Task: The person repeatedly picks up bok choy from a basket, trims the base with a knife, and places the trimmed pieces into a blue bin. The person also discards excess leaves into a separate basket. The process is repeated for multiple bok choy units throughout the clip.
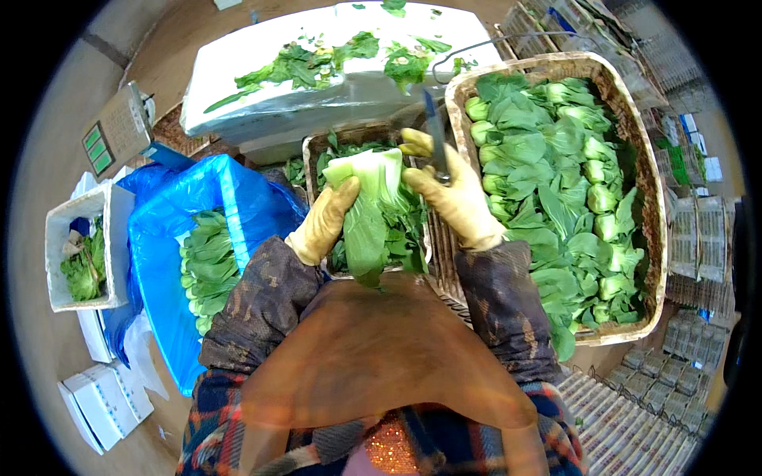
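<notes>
My left hand (326,220), in a yellowish glove, grips a head of bok choy (368,223) with its pale stem end turned away from me and its leaves hanging towards my lap. A knife (436,134) with a dark blade pointing up and away is held in my gloved right hand (458,202). The thumb and fingers of that hand are spread near the right side of the stems; whether they touch them is hard to tell. Below the held head is a small crate (308,169) with loose green leaves, partly hidden by my hands.
At right a large crate (655,238) holds rows of bok choy (559,166). A blue-plastic-lined container (161,238) with more heads is at left, beside a white foam box (116,250). Leaf scraps (297,65) lie on a white foam surface (226,59) ahead. A scale (113,131) stands far left.
</notes>
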### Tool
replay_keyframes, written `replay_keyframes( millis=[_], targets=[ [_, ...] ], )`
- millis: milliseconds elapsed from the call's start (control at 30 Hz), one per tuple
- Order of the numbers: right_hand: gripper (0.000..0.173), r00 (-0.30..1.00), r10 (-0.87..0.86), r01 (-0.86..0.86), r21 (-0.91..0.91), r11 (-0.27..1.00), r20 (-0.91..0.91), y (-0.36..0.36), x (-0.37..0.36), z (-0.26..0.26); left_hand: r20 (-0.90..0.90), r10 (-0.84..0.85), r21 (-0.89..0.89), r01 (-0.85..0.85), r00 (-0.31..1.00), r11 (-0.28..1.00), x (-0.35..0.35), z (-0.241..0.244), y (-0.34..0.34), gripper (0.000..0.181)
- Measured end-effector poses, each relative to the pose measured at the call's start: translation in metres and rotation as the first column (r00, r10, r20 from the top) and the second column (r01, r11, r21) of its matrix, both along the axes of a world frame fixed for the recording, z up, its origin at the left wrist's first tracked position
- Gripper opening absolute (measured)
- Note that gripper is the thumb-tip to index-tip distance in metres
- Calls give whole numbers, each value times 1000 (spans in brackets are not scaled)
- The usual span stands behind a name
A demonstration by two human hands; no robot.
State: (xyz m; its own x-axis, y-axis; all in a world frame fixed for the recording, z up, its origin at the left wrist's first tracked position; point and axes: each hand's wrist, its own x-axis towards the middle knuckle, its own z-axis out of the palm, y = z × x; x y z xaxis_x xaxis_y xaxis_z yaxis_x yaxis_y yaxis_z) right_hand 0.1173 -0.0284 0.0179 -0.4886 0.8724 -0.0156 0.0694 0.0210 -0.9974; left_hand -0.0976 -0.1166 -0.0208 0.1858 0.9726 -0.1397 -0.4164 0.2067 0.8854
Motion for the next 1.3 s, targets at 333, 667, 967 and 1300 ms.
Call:
replay_keyframes(
  millis=[333, 667, 967, 1300],
  targets=[
    [53, 824, -454, 336, 355, 873, 338, 2, 36, -57, -393, 173, 27, -177, 903, 984, -6, -74, 38, 46],
    [59, 130, 22, -222, 8, 975, 991, 38, 252, 0, -868, 69, 56, -41, 492, 998, -9, -107, 35, 66],
    [24, 288, -455, -154, 510, 846, 843, -19, 212, 67, -516, -515, -109, 544, 685, 832, 50, -96, 18, 63],
    [43, 965, -211, 251, -320, 913, 155, -39, 34, 1, 235, 127, 32, -139, 964, 990, 55, -31, 53, 84]
  ],
)
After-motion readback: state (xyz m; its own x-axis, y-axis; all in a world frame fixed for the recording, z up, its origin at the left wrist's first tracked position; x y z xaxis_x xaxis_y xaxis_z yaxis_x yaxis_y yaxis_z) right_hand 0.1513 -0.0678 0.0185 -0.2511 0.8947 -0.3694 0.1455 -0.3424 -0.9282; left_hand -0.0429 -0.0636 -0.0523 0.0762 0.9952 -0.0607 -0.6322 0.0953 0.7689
